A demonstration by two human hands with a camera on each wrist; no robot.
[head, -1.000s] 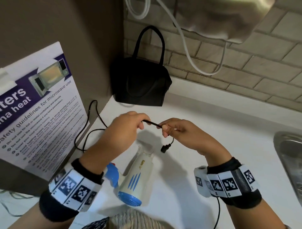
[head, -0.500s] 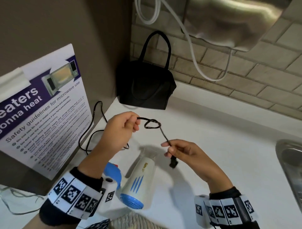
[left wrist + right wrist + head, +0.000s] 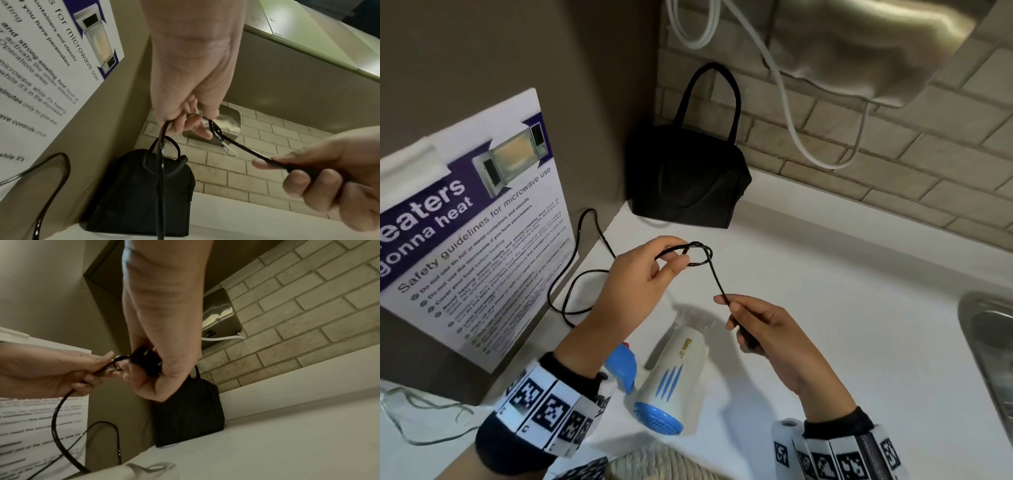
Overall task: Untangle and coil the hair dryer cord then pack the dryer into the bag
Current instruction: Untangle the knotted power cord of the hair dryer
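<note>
A white and blue hair dryer point(image 3: 671, 380) lies on the white counter point(image 3: 859, 308) below my hands. Its black cord point(image 3: 717, 281) has a loose knot point(image 3: 698, 255) held up in the air. My left hand point(image 3: 633, 284) pinches the cord at the knot between thumb and fingers. My right hand point(image 3: 760, 329) grips the plug end point(image 3: 147, 361) lower and to the right, with the cord taut between both hands. More cord point(image 3: 571, 274) loops on the counter at the left. The black bag point(image 3: 688, 178) stands shut in the back corner.
A microwave safety poster point(image 3: 465, 222) leans on the left cabinet side. A steel hand dryer point(image 3: 859, 44) with a white cable point(image 3: 791, 113) hangs on the brick wall above. A steel sink point(image 3: 989, 342) lies at the right edge.
My hands have drawn apart: the right hand moved down and right along the cord to its plug end, and a knot loop has come into view at the left hand's fingertips.
</note>
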